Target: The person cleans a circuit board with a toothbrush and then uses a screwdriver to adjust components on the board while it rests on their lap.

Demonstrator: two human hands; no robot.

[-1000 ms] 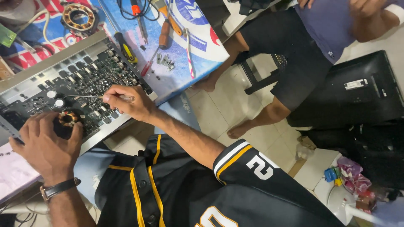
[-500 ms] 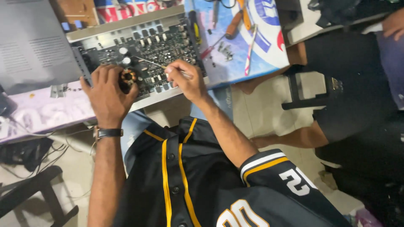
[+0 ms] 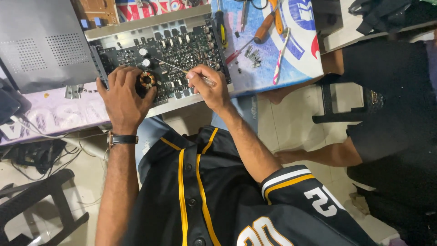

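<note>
The circuit board (image 3: 164,54) lies in an open metal chassis at the far edge of the table, left of a blue printed mat (image 3: 291,50). The left hand (image 3: 125,98) rests palm-down on the board's near left part, fingers spread and curled around a copper-wound coil (image 3: 146,80), wrist straight with a dark watch (image 3: 122,139). The right hand (image 3: 208,89) is closed in a pinch on a thin metal probe (image 3: 175,68), held like a pen, its tip slanting far-left onto the board. The right forearm angles in from the near right.
</note>
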